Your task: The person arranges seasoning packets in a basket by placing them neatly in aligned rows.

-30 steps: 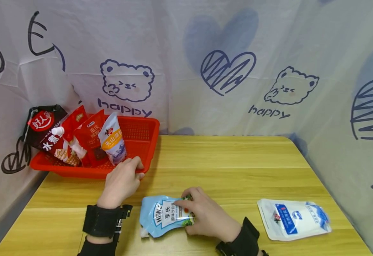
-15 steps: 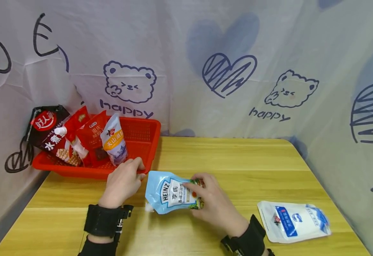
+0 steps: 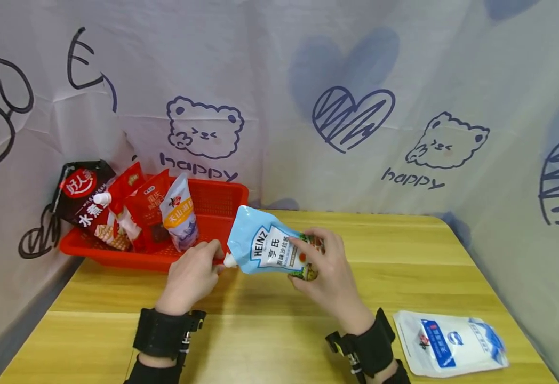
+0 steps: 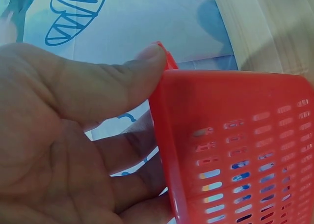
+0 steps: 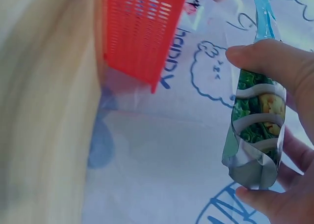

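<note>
In the head view my left hand (image 3: 190,278) grips the front rim of a red plastic basket (image 3: 116,259) near its right corner. The left wrist view shows the thumb over the rim of the slotted basket (image 4: 221,96), with fingers on its other side. My right hand (image 3: 329,274) holds a light-blue Heinz sauce pouch (image 3: 253,237) by its bottom end, raised above the table beside the basket. Its white cap (image 3: 230,260) points left, close to my left fingers. In the right wrist view, thumb and fingers pinch the pouch's base (image 5: 257,116).
Standing in the basket are a black-and-red packet (image 3: 85,184), red pouches (image 3: 150,208) and a white-and-orange pouch (image 3: 180,213). A white-and-blue pouch (image 3: 452,344) lies flat on the wooden table (image 3: 356,314) at the right. A printed cloth (image 3: 279,106) hangs behind.
My right hand has lifted the sauce pouch off the table and moved it up and away from me, towards the basket. My left hand keeps its grip on the rim.
</note>
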The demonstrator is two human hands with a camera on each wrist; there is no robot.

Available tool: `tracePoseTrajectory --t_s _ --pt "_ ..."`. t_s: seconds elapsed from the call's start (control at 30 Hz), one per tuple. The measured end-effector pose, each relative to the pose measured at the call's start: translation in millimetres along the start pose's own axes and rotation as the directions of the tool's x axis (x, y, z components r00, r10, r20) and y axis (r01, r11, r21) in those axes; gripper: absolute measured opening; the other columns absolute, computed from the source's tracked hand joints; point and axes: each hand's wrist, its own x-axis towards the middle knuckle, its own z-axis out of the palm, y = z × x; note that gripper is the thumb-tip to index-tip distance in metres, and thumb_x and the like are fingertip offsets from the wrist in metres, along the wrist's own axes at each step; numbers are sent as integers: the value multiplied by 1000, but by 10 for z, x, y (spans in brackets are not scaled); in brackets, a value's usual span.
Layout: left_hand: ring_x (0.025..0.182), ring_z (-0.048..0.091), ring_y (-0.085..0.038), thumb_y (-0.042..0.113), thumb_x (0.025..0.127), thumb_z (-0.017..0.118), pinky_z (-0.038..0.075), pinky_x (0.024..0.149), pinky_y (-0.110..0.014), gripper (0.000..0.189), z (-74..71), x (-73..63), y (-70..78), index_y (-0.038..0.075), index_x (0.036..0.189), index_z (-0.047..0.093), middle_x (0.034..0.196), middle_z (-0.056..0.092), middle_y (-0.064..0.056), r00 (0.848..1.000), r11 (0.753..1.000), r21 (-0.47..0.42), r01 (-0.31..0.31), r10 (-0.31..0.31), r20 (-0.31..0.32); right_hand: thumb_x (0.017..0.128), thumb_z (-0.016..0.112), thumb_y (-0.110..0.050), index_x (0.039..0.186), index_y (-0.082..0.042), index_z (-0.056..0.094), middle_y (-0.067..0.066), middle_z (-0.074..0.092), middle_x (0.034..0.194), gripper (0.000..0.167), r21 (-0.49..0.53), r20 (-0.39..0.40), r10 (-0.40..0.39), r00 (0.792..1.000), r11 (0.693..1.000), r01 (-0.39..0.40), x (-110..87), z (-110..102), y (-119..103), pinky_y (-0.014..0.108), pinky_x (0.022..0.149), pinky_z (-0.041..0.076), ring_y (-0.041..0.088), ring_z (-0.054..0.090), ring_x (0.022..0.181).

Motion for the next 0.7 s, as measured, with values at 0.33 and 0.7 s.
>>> tracePoseTrajectory --t_s 0.33,0.7 --pt "77 55 -24 8 91 78 49 64 -39 16 -17 -3 33 11 100 65 87 59 -5 999 999 -20 36 -36 17 58 102 -6 131 -15 69 19 51 136 81 -10 7 -45 999 999 45 96 -53 56 48 86 57 40 49 124" --pt "84 57 -25 11 95 71 51 69 -40 17 -42 -4 13 7 112 66 103 63 -8 999 989 -140 48 -49 -5 57 102 -6 129 -14 70 19 51 136 80 -12 10 -31 999 999 31 100 -54 72 50 90 56 40 49 126"
